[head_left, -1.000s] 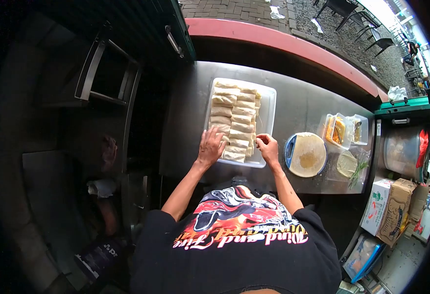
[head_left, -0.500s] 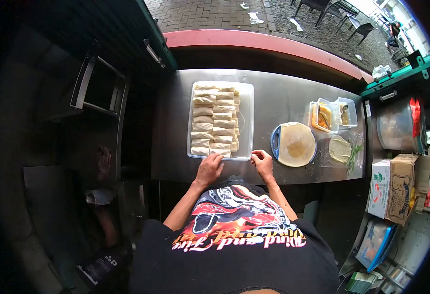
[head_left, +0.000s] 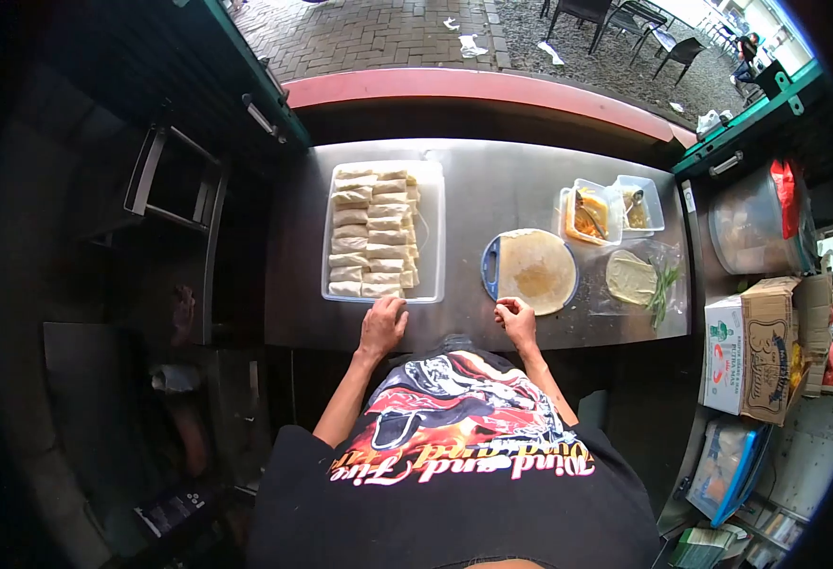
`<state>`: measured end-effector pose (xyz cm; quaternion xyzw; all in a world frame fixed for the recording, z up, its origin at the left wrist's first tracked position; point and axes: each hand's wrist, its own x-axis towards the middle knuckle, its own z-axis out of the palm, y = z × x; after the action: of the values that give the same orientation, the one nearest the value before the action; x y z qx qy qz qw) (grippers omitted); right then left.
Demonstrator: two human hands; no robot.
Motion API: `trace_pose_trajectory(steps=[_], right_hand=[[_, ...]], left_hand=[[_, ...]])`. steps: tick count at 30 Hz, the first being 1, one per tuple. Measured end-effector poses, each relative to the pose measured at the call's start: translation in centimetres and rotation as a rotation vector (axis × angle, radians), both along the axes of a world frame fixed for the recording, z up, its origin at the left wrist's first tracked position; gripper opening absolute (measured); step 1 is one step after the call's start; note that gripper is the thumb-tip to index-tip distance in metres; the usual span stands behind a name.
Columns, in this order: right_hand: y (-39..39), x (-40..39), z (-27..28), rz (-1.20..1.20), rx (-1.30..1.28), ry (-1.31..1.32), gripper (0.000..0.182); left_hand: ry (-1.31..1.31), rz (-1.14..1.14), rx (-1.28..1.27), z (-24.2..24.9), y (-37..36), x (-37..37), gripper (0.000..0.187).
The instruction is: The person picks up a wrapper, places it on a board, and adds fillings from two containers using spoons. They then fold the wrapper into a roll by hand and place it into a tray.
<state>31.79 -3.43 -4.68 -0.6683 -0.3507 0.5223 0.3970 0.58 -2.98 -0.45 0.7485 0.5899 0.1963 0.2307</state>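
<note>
A clear plastic container (head_left: 432,237) holds rows of pale rolls (head_left: 376,237) on the steel counter. My left hand (head_left: 383,324) rests at its near edge, fingers close together; whether they grip anything is not clear. My right hand (head_left: 514,320) is at the near left edge of a round blue board (head_left: 491,269) with thin wrapper sheets (head_left: 536,271) on it. Its thumb and fingers are pinched together, and what they hold, if anything, is too small to tell.
Two tubs, one with orange filling (head_left: 587,216) and one with a spoon (head_left: 638,209), stand at the back right. Nearer lie pale dough (head_left: 631,278) and green stalks (head_left: 663,296) on plastic. Boxes (head_left: 768,351) are stacked at the right. A person sits far outside.
My right hand has moved from the container's near right corner to the round board's edge. The view has shifted, so the counter appears further left. My left hand stays by the container.
</note>
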Motion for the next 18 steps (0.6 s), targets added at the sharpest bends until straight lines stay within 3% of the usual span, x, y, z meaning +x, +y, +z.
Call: trace_pose_trajectory(steps=[6, 8, 9, 10, 12, 13, 18], right_hand=[[-0.9, 6.9, -0.7, -0.032, 0.008, -0.016, 0.015], [-1.3, 9.0, -1.2, 0.026, -0.018, -0.159, 0.018], [-1.5, 9.9, -1.2, 0.122, 0.037, -0.353, 0.030], [-2.0, 10.6, -1.3, 0.121, 0.031, -0.352, 0.030], [-3.0, 12.1, -1.2, 0.271, 0.082, -0.714, 0.044], [-3.1, 12.8, -1.0, 0.347, 0.027, -0.677, 0.057], [-5.1, 13.8, -0.1, 0.489, -0.124, -0.729, 0.069]], left_hand=[[-0.024, -0.016, -0.042, 0.2, -2.2, 5.7, 0.028], [-0.013, -0.032, -0.061, 0.3, -2.9, 7.1, 0.030], [-0.008, -0.038, -0.110, 0.0, -3.3, 7.8, 0.030], [-0.003, -0.043, -0.160, -0.2, -3.8, 8.3, 0.030], [0.008, -0.047, -0.174, -0.9, -4.8, 9.4, 0.030], [0.020, -0.051, -0.180, -1.3, -5.3, 9.8, 0.030], [0.067, -0.071, -0.292, -3.2, -7.2, 11.0, 0.041]])
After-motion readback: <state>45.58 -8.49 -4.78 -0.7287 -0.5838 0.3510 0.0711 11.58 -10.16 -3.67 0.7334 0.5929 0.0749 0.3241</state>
